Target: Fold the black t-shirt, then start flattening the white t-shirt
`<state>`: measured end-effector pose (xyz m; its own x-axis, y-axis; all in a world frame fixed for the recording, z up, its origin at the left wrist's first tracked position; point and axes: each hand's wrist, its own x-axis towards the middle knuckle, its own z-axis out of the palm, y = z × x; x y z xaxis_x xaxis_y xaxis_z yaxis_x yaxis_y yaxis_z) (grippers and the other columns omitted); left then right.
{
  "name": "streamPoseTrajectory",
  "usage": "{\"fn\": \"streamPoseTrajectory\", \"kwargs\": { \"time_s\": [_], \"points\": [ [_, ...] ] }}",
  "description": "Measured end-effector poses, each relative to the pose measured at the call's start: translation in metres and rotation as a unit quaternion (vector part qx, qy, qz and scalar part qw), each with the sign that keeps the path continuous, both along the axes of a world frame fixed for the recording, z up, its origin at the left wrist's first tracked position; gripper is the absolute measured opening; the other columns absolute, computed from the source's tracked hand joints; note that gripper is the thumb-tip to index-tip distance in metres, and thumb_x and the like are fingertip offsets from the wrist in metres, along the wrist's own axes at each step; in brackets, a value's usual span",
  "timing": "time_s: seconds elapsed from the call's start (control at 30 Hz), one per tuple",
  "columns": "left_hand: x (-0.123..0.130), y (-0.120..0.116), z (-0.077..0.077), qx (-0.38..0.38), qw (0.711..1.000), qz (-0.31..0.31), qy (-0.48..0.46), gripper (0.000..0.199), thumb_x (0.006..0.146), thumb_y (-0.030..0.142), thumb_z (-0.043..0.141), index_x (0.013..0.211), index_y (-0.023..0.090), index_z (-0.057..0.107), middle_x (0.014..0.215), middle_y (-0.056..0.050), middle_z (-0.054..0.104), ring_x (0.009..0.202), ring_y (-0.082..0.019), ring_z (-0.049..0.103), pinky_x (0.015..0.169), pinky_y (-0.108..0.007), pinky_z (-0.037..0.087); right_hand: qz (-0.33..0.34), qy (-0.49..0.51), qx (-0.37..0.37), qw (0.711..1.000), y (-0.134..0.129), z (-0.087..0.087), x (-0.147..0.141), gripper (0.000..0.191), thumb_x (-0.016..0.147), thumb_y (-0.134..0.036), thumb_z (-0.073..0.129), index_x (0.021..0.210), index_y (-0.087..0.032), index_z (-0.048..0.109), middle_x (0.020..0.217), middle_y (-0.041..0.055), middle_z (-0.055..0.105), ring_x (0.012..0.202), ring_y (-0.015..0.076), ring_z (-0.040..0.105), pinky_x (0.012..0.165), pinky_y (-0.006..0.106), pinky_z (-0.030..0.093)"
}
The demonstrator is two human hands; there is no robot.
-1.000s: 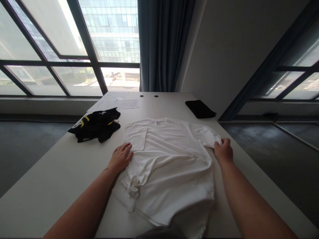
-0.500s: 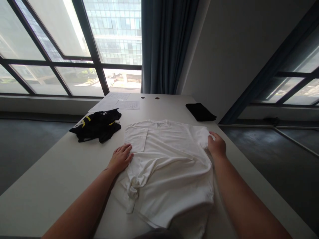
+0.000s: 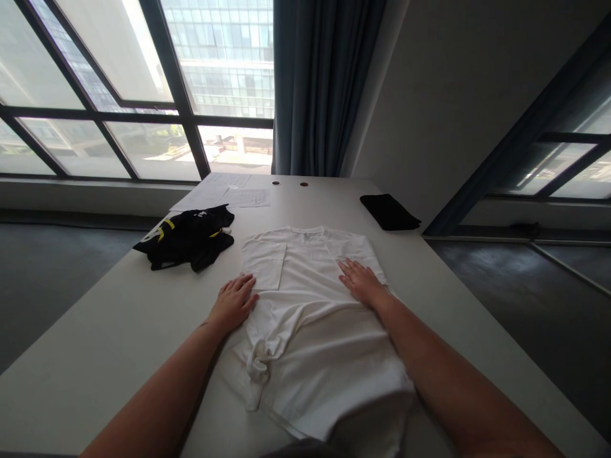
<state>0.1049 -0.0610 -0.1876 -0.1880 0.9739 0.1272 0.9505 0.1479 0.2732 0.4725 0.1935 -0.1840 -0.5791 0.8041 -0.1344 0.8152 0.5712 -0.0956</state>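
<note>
A white T-shirt (image 3: 310,318) lies spread on the white table, its collar toward the far end. Its left sleeve is folded inward as a flat panel, and the right sleeve now lies over the body too. My left hand (image 3: 233,298) rests flat on the shirt's left edge, just below that folded sleeve, fingers stretched out. On the upper right of the shirt, my right hand (image 3: 361,280) presses palm down with its fingers spread, partly hiding the right sleeve. A knotted bunch of cloth sits at the shirt's lower left, with wrinkles running from it.
A crumpled black garment with yellow marks (image 3: 191,238) lies at the table's left edge. Behind it are sheets of paper (image 3: 245,196). A folded black cloth (image 3: 390,213) is at the far right. Two round holes are near the table's (image 3: 439,318) far end, before a blue curtain (image 3: 319,89).
My right hand has moved left, bringing the T-shirt's right sleeve inward, and has gone from pinching the sleeve to lying flat on it. My left hand stays in place.
</note>
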Motion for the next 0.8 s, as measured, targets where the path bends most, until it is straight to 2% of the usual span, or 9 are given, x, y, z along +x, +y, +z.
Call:
{"fn": "streamPoseTrajectory", "kwargs": {
  "time_s": [0.13,0.3,0.5,0.63,0.8],
  "points": [
    [0.001,0.0,-0.002,0.005,1.0,0.0,0.001,0.055,0.104,0.046,0.046,0.155,0.027,0.054,0.167,-0.007,0.048,0.156,-0.029,0.043,0.132,-0.055,0.035,0.003,0.012,0.018,1.0,0.016,-0.011,0.007,0.064,0.111,-0.054,0.025,0.172,-0.035,0.033,0.178,0.0036,0.02,0.165,0.0296,0.025,0.131,0.063,0.026],
    [0.002,0.009,-0.003,-0.038,0.999,0.006,0.003,0.06,0.105,0.048,0.044,0.162,0.03,0.046,0.173,-0.003,0.037,0.164,-0.027,0.029,0.136,-0.054,0.025,-0.003,0.003,0.027,1.0,0.034,-0.017,0.01,0.065,0.11,-0.054,0.028,0.172,-0.035,0.031,0.179,0.0004,0.015,0.167,0.0277,0.019,0.135,0.058,0.019],
    [-0.019,0.046,0.001,-0.085,0.996,-0.021,0.004,0.063,0.108,0.05,0.035,0.168,0.03,0.036,0.177,-0.002,0.027,0.166,-0.026,0.022,0.137,-0.056,0.019,-0.024,0.008,0.025,0.999,0.059,-0.017,0.002,0.067,0.109,-0.056,0.027,0.172,-0.034,0.032,0.179,0.0014,0.015,0.167,0.029,0.019,0.134,0.06,0.02],
    [-0.039,0.075,0.004,-0.102,0.993,-0.054,0.01,0.062,0.109,0.05,0.03,0.168,0.032,0.034,0.177,-0.003,0.026,0.167,-0.026,0.021,0.136,-0.057,0.019,-0.043,0.004,0.018,0.999,0.072,-0.016,-0.002,0.069,0.109,-0.058,0.027,0.173,-0.035,0.029,0.18,0.0005,0.012,0.167,0.0281,0.017,0.135,0.059,0.017],
    [-0.054,0.102,0.003,-0.118,0.991,-0.066,0.023,0.062,0.11,0.048,0.025,0.17,0.032,0.028,0.178,-0.004,0.022,0.167,-0.024,0.018,0.136,-0.056,0.017,-0.038,0.004,0.015,0.999,0.095,-0.014,-0.009,0.07,0.108,-0.059,0.027,0.173,-0.034,0.028,0.18,0.0005,0.013,0.167,0.029,0.017,0.135,0.059,0.017]
  ]
}}
